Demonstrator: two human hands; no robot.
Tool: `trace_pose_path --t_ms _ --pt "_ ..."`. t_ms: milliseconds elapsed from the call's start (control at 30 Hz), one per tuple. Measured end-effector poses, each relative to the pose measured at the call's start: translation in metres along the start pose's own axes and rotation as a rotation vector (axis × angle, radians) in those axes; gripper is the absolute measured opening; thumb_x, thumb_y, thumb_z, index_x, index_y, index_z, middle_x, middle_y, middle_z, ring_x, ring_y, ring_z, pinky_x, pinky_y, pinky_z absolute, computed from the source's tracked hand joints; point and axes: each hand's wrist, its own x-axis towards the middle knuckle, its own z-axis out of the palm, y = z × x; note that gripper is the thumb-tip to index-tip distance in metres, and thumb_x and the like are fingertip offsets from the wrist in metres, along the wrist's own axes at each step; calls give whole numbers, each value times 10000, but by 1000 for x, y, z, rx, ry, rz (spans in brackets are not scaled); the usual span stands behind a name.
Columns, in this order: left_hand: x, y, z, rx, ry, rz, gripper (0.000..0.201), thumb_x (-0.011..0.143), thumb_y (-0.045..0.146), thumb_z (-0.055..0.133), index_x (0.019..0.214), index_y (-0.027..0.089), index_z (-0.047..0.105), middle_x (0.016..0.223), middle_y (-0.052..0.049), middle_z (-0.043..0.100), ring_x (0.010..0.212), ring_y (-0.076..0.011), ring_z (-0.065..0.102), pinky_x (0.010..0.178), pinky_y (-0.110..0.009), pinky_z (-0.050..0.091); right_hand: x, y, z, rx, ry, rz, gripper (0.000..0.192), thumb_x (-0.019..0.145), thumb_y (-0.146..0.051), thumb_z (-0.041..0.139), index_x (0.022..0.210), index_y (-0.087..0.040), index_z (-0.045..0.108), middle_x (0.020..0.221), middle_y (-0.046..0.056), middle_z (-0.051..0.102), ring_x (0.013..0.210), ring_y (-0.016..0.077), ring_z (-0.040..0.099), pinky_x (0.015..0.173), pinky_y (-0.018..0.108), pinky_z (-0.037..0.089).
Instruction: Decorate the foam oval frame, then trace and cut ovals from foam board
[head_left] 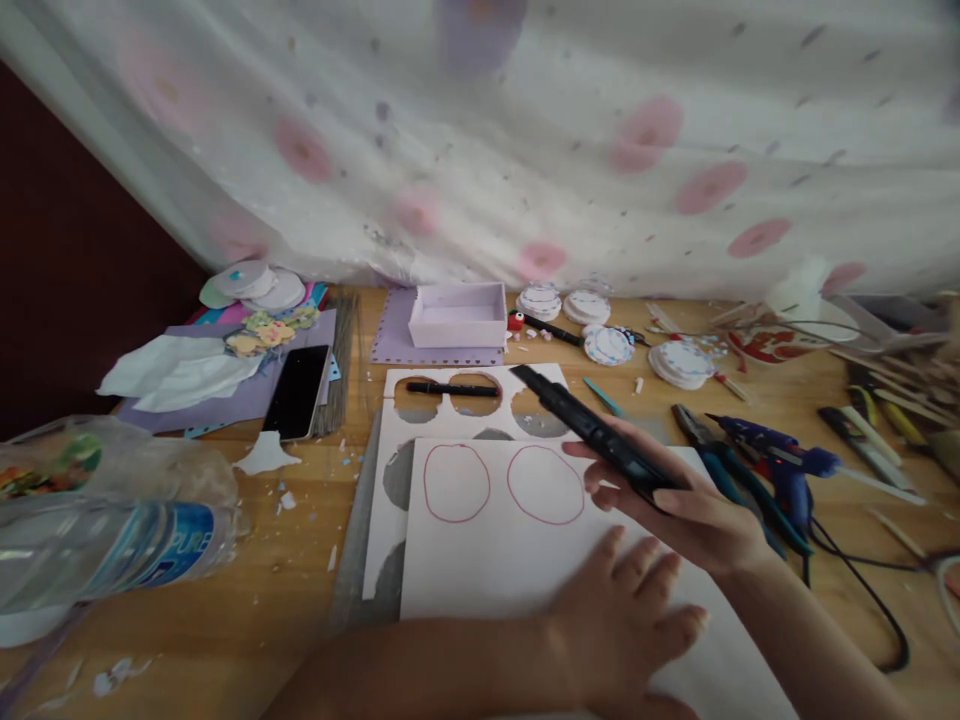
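Two hands are working: the left hand (pixel 626 620) is lying spread flat, pinning the white foam sheet (pixel 480 560) steady, while the right hand (pixel 686 515) is gripping a long black cutter (pixel 592 432) above it.

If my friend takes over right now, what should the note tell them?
Right hand: holds a black cutter above the sheet.
Left hand: lies flat on the white sheet, pressing it down.
Things: the sheet lies over a board with round holes; a black marker rests on that board.
Done: two red circles are drawn.
Left: neither circle is cut out.
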Motion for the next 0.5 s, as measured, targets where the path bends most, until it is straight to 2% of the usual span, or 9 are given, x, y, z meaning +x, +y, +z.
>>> trace_pose_path --t_ms 133,233,333,400,500 --pt "0 -3 6 -31 -2 5 771 883 651 342 1456 136 371 1509 -205 324 1420 -378 210 1112 -529 100 23 5 6 -224 -81 150 349 858 -306 624 1175 -264 484 1089 91 694 822 166 620 693 299 461" --pt "1 -2 14 -36 -2 -10 740 905 631 310 1463 150 367 1534 -187 290 1444 -367 157 1111 -530 101 41 1 11 -465 -222 188 335 856 -256 612 1165 -253 481 1037 61 700 789 155 621 666 278 470" --pt "2 -1 20 -10 0 -12 736 901 641 312 1467 173 376 1542 -168 292 1452 -369 139 1113 -540 89 58 -9 12 -764 -274 106 398 861 -274 608 1248 -272 513 1039 43 710 832 180 651 706 296 507" --pt "3 -1 22 10 4 -9 746 885 656 325 1461 187 395 1539 -161 311 1448 -376 162 1117 -554 71 69 -15 9 -954 -292 17 402 873 -309 608 1271 -292 558 1141 40 700 948 210 667 798 319 520" --pt "3 -2 22 37 13 -6 739 881 666 326 1447 201 426 1527 -156 343 1435 -377 210 1121 -565 64 84 -21 4 -1103 -394 -81 416 899 -325 587 1315 -347 565 1252 4 665 1062 214 660 891 314 512"
